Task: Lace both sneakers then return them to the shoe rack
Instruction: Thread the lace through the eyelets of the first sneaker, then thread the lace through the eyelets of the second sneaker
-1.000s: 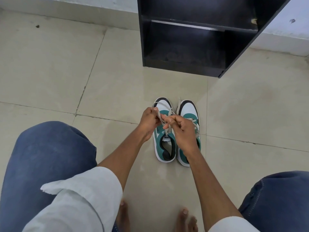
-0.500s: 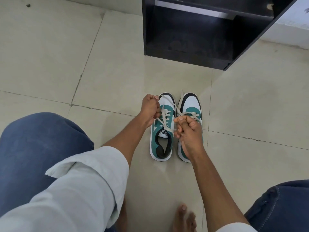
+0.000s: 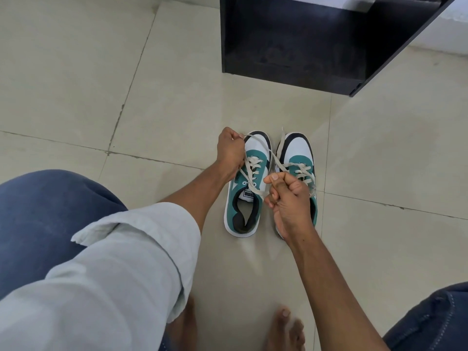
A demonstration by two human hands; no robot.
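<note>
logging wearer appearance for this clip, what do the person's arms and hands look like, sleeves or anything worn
Both hands, left hand and right hand, are bare: no gloves, rings or watch visible. The forearms are uncovered. A pale grey-white sleeve is rolled up on the left arm; the right sleeve is out of view.

Head cam, looking steeply down, floor (image 3: 76,72) close.

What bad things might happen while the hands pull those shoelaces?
The left hand and right hand each pull one end of the lace on the left sneaker. A hard, uneven tug might slide the lace out of an eyelet or drag the shoe across the smooth floor. The right sneaker sits very close, so its loose lace could get tangled in.
</note>
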